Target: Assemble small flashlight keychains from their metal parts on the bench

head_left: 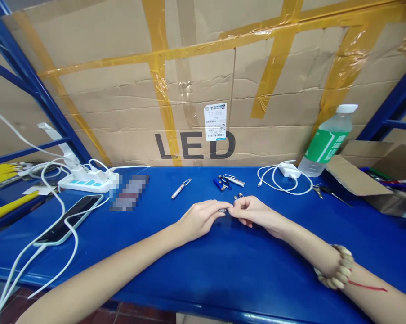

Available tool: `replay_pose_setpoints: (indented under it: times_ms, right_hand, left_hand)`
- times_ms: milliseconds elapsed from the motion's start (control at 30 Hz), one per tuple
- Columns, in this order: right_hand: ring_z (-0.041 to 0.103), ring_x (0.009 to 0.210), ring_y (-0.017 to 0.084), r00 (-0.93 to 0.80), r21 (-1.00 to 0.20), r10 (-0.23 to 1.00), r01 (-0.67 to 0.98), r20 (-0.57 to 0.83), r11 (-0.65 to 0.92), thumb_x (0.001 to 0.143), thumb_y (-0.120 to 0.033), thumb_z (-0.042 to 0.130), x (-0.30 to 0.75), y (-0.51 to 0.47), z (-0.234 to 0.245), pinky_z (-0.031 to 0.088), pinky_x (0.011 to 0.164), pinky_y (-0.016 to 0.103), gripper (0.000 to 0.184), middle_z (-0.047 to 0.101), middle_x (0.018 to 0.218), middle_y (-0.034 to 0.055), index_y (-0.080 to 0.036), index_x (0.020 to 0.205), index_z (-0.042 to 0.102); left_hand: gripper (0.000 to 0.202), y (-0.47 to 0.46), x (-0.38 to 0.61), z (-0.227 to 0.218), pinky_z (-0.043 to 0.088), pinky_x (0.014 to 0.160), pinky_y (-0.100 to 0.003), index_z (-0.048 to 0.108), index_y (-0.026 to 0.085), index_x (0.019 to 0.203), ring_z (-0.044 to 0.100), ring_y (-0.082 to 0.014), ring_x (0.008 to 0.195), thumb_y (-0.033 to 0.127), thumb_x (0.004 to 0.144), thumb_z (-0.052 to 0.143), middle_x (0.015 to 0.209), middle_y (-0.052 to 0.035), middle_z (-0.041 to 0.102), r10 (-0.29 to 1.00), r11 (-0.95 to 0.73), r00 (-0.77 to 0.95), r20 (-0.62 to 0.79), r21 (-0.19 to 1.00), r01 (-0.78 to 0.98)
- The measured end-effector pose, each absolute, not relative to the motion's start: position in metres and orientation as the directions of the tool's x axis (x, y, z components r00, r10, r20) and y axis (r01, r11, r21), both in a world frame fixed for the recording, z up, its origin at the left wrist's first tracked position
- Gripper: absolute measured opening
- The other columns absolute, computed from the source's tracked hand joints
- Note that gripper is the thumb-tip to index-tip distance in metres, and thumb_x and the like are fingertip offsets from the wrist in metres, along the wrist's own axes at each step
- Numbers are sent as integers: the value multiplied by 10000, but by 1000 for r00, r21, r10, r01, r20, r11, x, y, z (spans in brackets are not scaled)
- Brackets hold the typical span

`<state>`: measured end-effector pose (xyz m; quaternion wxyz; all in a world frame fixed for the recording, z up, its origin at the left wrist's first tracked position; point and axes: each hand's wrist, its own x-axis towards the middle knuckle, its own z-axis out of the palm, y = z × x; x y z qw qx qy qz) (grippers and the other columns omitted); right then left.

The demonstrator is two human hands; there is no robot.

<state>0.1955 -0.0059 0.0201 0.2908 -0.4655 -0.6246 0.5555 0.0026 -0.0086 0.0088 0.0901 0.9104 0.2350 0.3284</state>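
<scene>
Shiny metallic piece point(223, 210), small, between left hand point(199, 218), right hand point(252, 210).

Single head-worn view, facing forward and down, table point(196, 274) near, cardboard point(122, 103) beyond

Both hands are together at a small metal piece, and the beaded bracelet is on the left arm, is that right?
Wrong arm: the head view shows the beaded bracelet on the right arm. The left hand and right hand are together at a small metal piece.
</scene>
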Motion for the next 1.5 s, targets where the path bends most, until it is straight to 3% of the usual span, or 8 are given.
replay_pose_setpoints:
  times_ms: [233, 367, 500, 600, 933, 1133, 1300, 1500]
  right_hand:
    - [435, 456, 75, -237, -777, 855, 357, 461, 518, 608, -480, 723, 196, -5, 21, 369, 448, 222, 348, 571, 660, 16, -163, 732, 651]
    - [516, 551, 108, -371, -555, 710, 446, 599, 702, 744, -452, 627, 202, -8, 24, 426, 523, 242, 265, 616, 796, 54, -212, 830, 700]
    - [589, 699, 141, -495, -369, 617, 511, 612, 776, 831, -384, 542, 209, -8, 25, 449, 606, 240, 224, 639, 829, 53, -253, 891, 713]
    - [587, 676, 132, -487, -349, 599, 512, 635, 785, 834, -378, 543, 210, -6, 23, 445, 597, 232, 222, 639, 819, 52, -249, 872, 719]
    - [543, 632, 125, -458, -482, 637, 419, 620, 770, 814, -400, 562, 206, -6, 23, 414, 573, 249, 266, 606, 775, 54, -220, 700, 722]
    - [529, 614, 128, -437, -575, 691, 385, 576, 722, 762, -442, 605, 205, -5, 27, 428, 567, 268, 262, 603, 791, 59, -224, 683, 726]
    - [476, 448, 68, -440, -727, 783, 337, 440, 598, 759, -458, 587, 204, -3, 28, 430, 467, 251, 285, 593, 861, 62, -202, 736, 712]
    - [521, 598, 119, -454, -657, 742, 364, 493, 660, 739, -441, 617, 205, 0, 28, 429, 532, 255, 262, 592, 812, 63, -200, 719, 717]
  left_hand:
    - [250, -9, 7, 8, 493, 820, -266, 524, 143, 1074, 620, -178, 956, 213, 931, 330, 1066, -88, 638, 571, -819, 622, 536, 330, 469]
    - [256, -12, 7, 13, 493, 725, -240, 504, 150, 1100, 642, -162, 831, 195, 930, 318, 936, -58, 658, 610, -792, 640, 468, 338, 508]
    - [258, -13, 6, 16, 471, 650, -223, 486, 161, 1113, 631, -149, 723, 201, 928, 310, 811, -27, 645, 639, -769, 652, 408, 343, 540]
    - [261, -13, 5, 17, 455, 632, -214, 479, 156, 1119, 617, -140, 677, 198, 930, 305, 759, -15, 627, 642, -766, 668, 376, 357, 535]
    - [288, -11, 3, 16, 459, 662, -220, 487, 142, 1154, 622, -139, 700, 196, 934, 309, 821, -33, 650, 609, -790, 707, 360, 351, 502]
    - [257, -11, 5, 14, 479, 744, -242, 488, 161, 1127, 633, -161, 864, 201, 933, 325, 1066, -62, 635, 579, -815, 700, 418, 310, 489]
    - [245, -10, 5, 14, 486, 774, -254, 493, 156, 1106, 631, -164, 894, 192, 932, 325, 1075, -67, 635, 596, -803, 669, 443, 312, 508]
    - [231, -8, 5, 11, 477, 774, -248, 497, 175, 1098, 621, -166, 918, 196, 931, 340, 1087, -55, 627, 587, -810, 686, 430, 297, 506]
